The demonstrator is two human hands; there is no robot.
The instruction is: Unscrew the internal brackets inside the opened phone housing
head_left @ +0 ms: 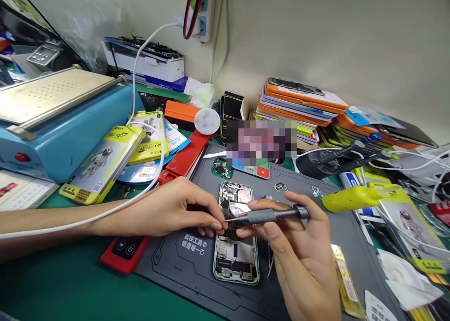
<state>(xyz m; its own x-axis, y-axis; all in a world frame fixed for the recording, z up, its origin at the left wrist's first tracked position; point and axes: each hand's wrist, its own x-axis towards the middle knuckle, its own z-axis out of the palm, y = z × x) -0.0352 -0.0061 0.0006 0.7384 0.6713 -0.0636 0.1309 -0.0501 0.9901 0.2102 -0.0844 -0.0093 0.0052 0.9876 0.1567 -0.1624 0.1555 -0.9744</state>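
An opened phone (236,255) with a pale green frame lies face down on a dark grey work mat (176,265), its inner boards showing. My right hand (298,255) is closed round a grey precision screwdriver (272,214), held level with its tip pointing left over the phone's upper half. My left hand (172,208) rests on the mat at the phone's left edge. Its fingertips are pinched together right at the screwdriver tip. What they pinch is too small to make out.
A blue heating machine (52,119) stands at the left. Battery packs (101,164), a red flat device (168,180) and a white cable (105,213) lie near my left arm. Stacked orange boxes (302,103), a yellow tool (355,198) and loose packaging crowd the right.
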